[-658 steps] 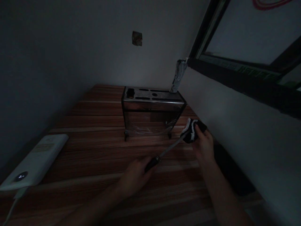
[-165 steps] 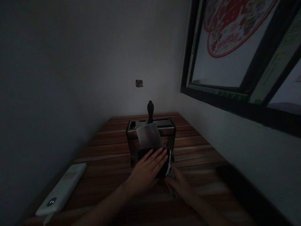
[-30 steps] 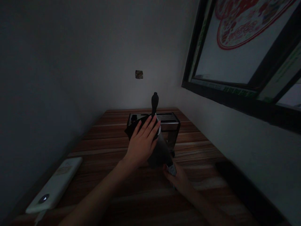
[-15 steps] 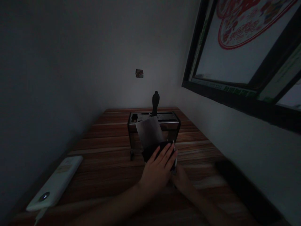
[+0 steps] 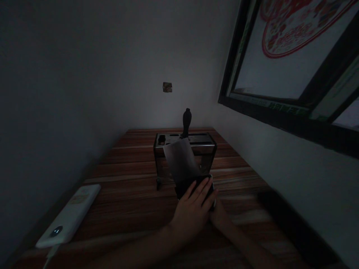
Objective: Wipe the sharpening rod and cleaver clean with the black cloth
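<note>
A cleaver [image 5: 181, 158] points away from me, its broad grey blade tilted up to the left in front of the knife rack. A black cloth [image 5: 183, 186] with a pale edge is wrapped over the lower blade. My left hand [image 5: 195, 205] presses on that cloth, fingers lying across it and closed on the blade through it. Behind and below, my right hand [image 5: 218, 216] is closed at the handle end; its fingers and the handle are mostly hidden. Beyond the blade stands the metal-topped knife rack [image 5: 200, 139], with a black-handled tool [image 5: 187, 118] upright in a slot.
A white power bank [image 5: 71, 215] with a cable lies at the left of the wood-grain table [image 5: 126, 168]. Along the right edge is a long dark object [image 5: 294, 224]. A dark-framed window [image 5: 269, 108] is on the right wall. The light is dim.
My left hand and the cloth have slid down the blade toward the handle, so more blade shows. My right hand has shifted slightly down and right. The view has moved a little.
</note>
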{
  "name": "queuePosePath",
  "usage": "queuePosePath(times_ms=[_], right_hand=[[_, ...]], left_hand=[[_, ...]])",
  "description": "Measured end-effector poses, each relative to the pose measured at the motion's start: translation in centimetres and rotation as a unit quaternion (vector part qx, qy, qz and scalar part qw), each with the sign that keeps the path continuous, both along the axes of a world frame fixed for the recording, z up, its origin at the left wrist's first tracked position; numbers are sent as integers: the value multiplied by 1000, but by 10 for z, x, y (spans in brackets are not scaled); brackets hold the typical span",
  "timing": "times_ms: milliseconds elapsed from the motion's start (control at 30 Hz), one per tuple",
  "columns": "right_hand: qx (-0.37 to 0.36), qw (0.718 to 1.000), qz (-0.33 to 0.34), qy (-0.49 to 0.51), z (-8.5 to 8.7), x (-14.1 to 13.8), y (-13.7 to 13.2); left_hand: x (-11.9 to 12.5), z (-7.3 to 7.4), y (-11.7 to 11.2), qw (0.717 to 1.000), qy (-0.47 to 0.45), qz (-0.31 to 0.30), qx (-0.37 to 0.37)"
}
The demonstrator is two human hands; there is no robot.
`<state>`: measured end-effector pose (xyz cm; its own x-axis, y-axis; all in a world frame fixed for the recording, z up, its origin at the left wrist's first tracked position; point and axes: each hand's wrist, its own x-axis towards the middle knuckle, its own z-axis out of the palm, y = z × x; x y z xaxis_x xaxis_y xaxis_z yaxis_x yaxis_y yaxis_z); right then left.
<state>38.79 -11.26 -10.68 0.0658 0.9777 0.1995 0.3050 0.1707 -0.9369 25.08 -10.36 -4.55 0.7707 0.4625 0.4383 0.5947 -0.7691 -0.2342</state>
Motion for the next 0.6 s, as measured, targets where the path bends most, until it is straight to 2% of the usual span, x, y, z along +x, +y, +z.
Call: queuePosePath(times_ms=[333,600], right_hand=[[-6,1000,-16,3,-14,3,2],[0,1000,-4,-6,3,0,2]], left_hand=[[-3,8,-1,1000,-5,-9,-26],[-4,13,2,999,-1,-19,-27]])
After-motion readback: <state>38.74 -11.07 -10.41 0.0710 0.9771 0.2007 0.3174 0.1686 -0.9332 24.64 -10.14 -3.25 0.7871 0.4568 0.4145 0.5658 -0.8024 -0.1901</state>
